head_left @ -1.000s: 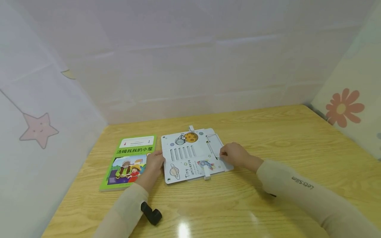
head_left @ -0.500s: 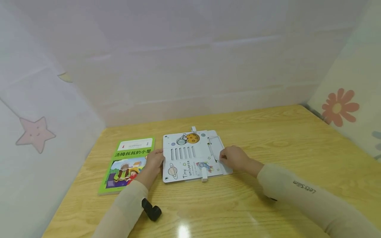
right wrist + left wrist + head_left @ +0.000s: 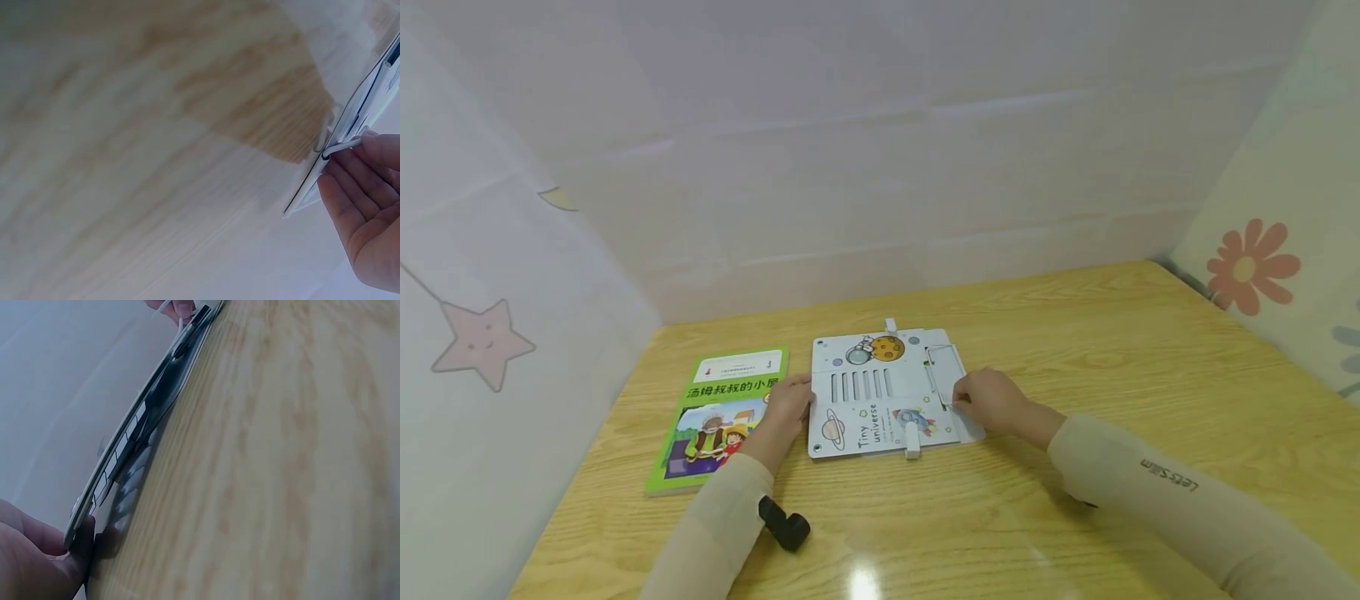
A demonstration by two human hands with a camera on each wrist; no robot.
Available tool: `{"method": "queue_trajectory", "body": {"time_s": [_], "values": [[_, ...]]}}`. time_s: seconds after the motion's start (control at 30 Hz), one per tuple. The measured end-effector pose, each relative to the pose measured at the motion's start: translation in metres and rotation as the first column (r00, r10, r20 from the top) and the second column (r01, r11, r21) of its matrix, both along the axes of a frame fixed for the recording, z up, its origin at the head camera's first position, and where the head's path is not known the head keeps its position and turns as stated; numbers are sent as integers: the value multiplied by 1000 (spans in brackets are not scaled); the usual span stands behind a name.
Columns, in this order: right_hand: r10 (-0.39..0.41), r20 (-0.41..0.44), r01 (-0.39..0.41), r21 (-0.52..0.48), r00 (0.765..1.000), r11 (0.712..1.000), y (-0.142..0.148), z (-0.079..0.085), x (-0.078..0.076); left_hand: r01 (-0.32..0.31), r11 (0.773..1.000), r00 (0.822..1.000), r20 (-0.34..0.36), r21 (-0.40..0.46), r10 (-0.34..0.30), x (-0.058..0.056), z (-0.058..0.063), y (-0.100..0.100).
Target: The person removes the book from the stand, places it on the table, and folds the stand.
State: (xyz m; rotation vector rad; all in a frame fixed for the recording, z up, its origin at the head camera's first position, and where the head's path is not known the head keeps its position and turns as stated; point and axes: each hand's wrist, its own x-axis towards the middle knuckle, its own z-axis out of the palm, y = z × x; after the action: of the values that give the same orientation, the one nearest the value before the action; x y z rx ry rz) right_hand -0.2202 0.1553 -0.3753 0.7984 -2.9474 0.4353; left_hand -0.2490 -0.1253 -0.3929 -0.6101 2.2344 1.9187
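A white folding book stand [image 3: 910,379] printed "Tiny universe", with an astronaut, planets and a rocket, lies sideways on the table. My left hand [image 3: 786,407] grips its left edge, thumb on one face and fingers on the other, as the left wrist view shows at the lower left. At the stand's right end, my right hand [image 3: 992,402] pinches a thin white wire support [image 3: 342,147] between thumb and fingers. From the left wrist side, a gap shows between the stand's edge [image 3: 134,419] and the wood. Its underside is mostly hidden in the head view.
A green picture book [image 3: 696,429] lies flat left of the stand, partly behind my left hand. White clips [image 3: 912,442] stick out from the stand's near and far edges. A black camera mount [image 3: 786,525] hangs at my left wrist. A pale wall stands behind the wooden table [image 3: 1075,333].
The head view has shifted slightly. The stand has turned a little and lies straighter in view. Both hands keep their holds on the stand and the wire support.
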Motion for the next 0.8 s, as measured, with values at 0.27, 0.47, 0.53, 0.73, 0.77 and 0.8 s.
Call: {"method": "queue_trajectory", "body": {"time_s": [0.27, 0.47, 0.53, 0.73, 0.77, 0.8], "values": [[4, -22, -4, -9, 1000, 1000, 0, 2, -1, 2, 1000, 1000, -22, 21, -2, -3, -1, 0], [0, 7, 0, 10, 1000, 1000, -3, 3, -2, 13, 1000, 1000, -20, 14, -13, -2, -2, -2], [-13, 33, 12, 15, 999, 1000, -5, 4, -1, 22, 1000, 999, -29, 21, -21, -1, -2, -2], [17, 98, -12, -52, 995, 999, -17, 10, 5, 33, 998, 998, -46, 52, -31, -1, -5, -2], [28, 111, -20, -72, 993, 997, -19, 11, 7, 33, 998, 998, -47, 55, -30, -2, -5, -2], [43, 129, -31, -92, 991, 995, -21, 12, 8, 33, 998, 998, -49, 56, -30, -2, -5, -2]]}}
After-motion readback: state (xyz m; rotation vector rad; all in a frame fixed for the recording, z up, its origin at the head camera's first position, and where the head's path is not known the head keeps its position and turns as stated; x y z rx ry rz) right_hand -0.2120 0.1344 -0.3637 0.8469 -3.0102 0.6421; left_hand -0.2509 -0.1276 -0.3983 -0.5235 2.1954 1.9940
